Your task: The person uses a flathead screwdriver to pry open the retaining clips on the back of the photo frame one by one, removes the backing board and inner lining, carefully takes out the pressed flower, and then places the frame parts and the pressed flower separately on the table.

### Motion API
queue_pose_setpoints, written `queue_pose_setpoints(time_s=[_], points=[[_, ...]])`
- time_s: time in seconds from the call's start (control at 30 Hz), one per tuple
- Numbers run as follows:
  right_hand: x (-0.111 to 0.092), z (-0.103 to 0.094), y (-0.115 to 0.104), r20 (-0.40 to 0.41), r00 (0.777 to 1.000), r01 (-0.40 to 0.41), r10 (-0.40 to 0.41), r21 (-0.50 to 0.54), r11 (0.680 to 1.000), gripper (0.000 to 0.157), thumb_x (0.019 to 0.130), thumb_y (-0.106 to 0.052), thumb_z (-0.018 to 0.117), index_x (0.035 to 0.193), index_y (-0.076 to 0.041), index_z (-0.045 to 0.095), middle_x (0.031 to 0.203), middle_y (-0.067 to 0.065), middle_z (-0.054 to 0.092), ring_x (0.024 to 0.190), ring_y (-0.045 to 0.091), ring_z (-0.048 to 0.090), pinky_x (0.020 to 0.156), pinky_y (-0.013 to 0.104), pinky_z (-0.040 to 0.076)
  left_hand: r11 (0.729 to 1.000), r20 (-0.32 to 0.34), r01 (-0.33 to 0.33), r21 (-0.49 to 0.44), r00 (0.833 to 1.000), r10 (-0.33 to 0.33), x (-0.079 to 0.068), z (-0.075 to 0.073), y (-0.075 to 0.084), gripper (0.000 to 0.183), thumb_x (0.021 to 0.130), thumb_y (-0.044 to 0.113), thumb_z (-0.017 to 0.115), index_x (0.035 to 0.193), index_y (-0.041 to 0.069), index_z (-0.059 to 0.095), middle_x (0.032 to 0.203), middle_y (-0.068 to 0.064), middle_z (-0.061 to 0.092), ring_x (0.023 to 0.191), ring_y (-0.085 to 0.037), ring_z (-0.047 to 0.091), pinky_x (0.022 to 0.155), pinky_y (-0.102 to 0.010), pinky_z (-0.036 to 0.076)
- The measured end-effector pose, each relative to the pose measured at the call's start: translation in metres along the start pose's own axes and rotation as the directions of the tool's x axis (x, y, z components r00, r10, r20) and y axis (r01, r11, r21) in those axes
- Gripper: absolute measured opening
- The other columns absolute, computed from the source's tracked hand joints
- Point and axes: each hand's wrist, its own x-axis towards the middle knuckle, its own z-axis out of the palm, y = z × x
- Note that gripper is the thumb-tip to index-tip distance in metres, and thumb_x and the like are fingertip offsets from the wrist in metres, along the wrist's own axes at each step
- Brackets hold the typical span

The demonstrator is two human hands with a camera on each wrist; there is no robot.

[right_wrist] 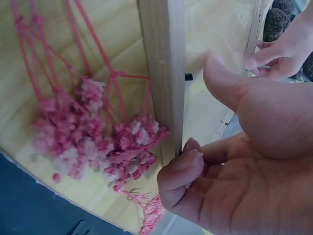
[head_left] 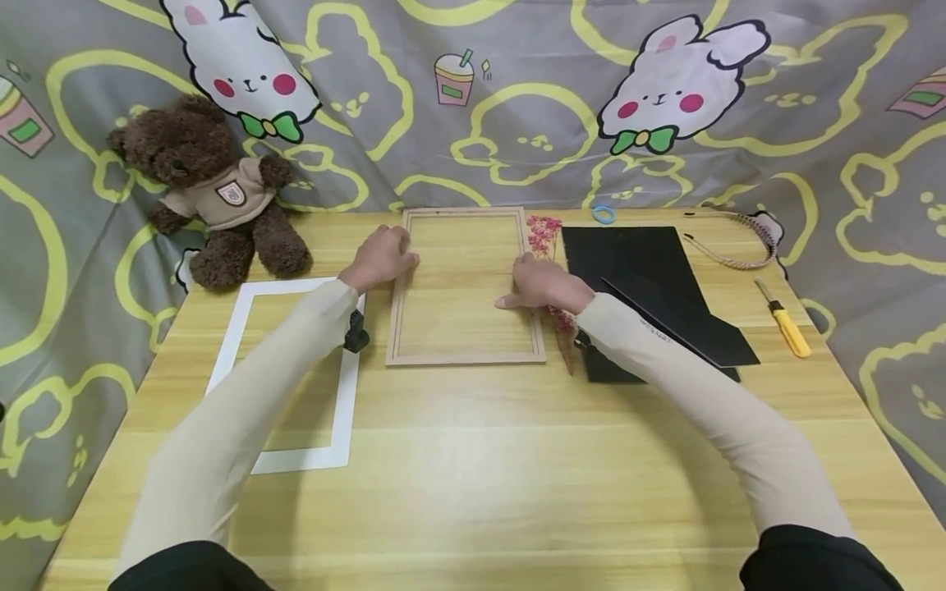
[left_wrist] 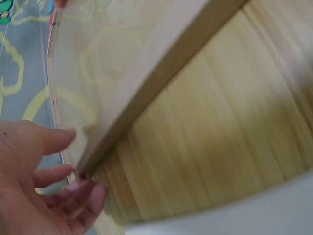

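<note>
A light wooden picture frame (head_left: 467,359) lies at the back of the table, the wood grain showing through its middle. My left hand (head_left: 380,258) holds its left bar (left_wrist: 146,78), fingers at the bar and thumb apart over the inner side. On the opposite side, my right hand (head_left: 547,283) grips the right bar (right_wrist: 164,73) with curled fingers, its thumb stretched over the inside. Pink dried flowers (right_wrist: 73,127) lie close along that bar, partly hidden by the right hand in the head view.
A white mat border (head_left: 345,410) lies under the left forearm. Black boards (head_left: 628,254) lie to the right, partly beneath the right forearm. Farther right are a headband (head_left: 764,238) and a yellow-handled screwdriver (head_left: 791,328). A blue ring (head_left: 603,215) and teddy bear (head_left: 222,189) are at the back.
</note>
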Motion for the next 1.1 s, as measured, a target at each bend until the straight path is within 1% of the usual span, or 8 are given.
queue_pose_setpoints(time_s=[0.23,0.33,0.43,0.57,0.7,0.83,0.93,1.1], points=[[-0.002,0.005,0.005,-0.038,0.998,-0.041,0.051,0.238,0.971,0.111,0.096,-0.051,0.074,0.163,0.011,0.010,0.168,0.037,0.011,0.155,0.048,0.024,0.124,0.054,0.031,0.982,-0.045,0.168,-0.089,0.984,-0.173,-0.006,0.000,0.013,0.035,0.102,0.014,0.060,0.125,-0.011,0.050,0.103,-0.023,0.059,0.092,-0.037,0.062,0.088,-0.050,0.057],[-0.002,0.007,0.004,-0.077,0.993,-0.062,0.090,0.308,0.949,0.111,0.093,-0.049,0.079,0.162,0.010,0.015,0.166,0.040,0.008,0.153,0.047,0.029,0.119,0.053,0.039,0.946,-0.007,0.227,-0.231,0.972,-0.235,-0.014,-0.007,0.012,0.017,0.100,0.012,0.060,0.091,-0.002,0.058,0.073,-0.009,0.057,0.066,-0.024,0.062,0.071,-0.038,0.061],[-0.001,0.008,0.002,-0.097,0.990,-0.069,0.102,0.305,0.950,0.107,0.092,-0.048,0.080,0.159,0.011,0.021,0.163,0.043,0.013,0.148,0.047,0.037,0.112,0.051,0.045,0.906,0.047,0.249,-0.343,0.967,-0.249,-0.016,-0.006,0.007,0.042,0.099,0.012,0.062,0.062,0.015,0.043,0.052,0.003,0.043,0.047,-0.011,0.047,0.052,-0.027,0.050],[0.001,0.006,0.001,-0.095,0.990,-0.074,0.103,0.270,0.960,0.106,0.092,-0.047,0.080,0.158,0.012,0.023,0.160,0.046,0.017,0.145,0.049,0.040,0.111,0.052,0.046,0.853,0.105,0.281,-0.440,0.959,-0.262,-0.011,-0.001,0.004,0.044,0.098,0.014,0.059,0.061,0.019,0.037,0.050,0.009,0.031,0.045,-0.007,0.030,0.048,-0.024,0.031],[0.003,0.002,0.002,-0.075,0.993,-0.072,0.096,0.270,0.960,0.108,0.091,-0.048,0.080,0.160,0.011,0.021,0.161,0.044,0.018,0.148,0.049,0.036,0.115,0.053,0.044,0.778,0.188,0.324,-0.538,0.946,-0.265,-0.006,-0.007,0.003,0.049,0.103,0.017,0.054,0.059,0.020,0.033,0.051,0.008,0.027,0.048,-0.009,0.026,0.057,-0.027,0.030],[0.004,-0.001,0.006,-0.051,0.996,-0.050,0.069,0.315,0.948,0.111,0.092,-0.048,0.079,0.163,0.007,0.014,0.167,0.034,0.018,0.157,0.044,0.019,0.124,0.053,0.031,0.692,0.277,0.358,-0.626,0.933,-0.232,-0.006,-0.017,-0.001,0.034,0.111,0.022,0.050,0.080,0.008,0.056,0.057,0.006,0.052,0.052,-0.006,0.050,0.068,-0.025,0.050],[0.004,-0.002,0.010,-0.039,0.998,-0.033,0.050,0.348,0.937,0.110,0.092,-0.048,0.079,0.164,0.003,0.014,0.169,0.029,0.020,0.160,0.040,0.014,0.125,0.053,0.029,0.594,0.330,0.383,-0.707,0.922,-0.202,-0.007,-0.018,-0.005,0.032,0.112,0.021,0.049,0.129,-0.006,0.058,0.097,-0.010,0.077,0.076,-0.011,0.074,0.087,-0.031,0.061],[-0.001,-0.002,0.015,-0.039,0.999,-0.016,0.031,0.339,0.941,0.106,0.093,-0.050,0.078,0.164,0.001,0.018,0.168,0.028,0.024,0.158,0.041,0.021,0.123,0.054,0.031,0.462,0.353,0.390,-0.796,0.920,-0.168,-0.006,-0.008,-0.010,0.052,0.114,0.023,0.043,0.158,-0.003,0.035,0.153,-0.024,0.052,0.104,-0.018,0.070,0.095,-0.029,0.059]])
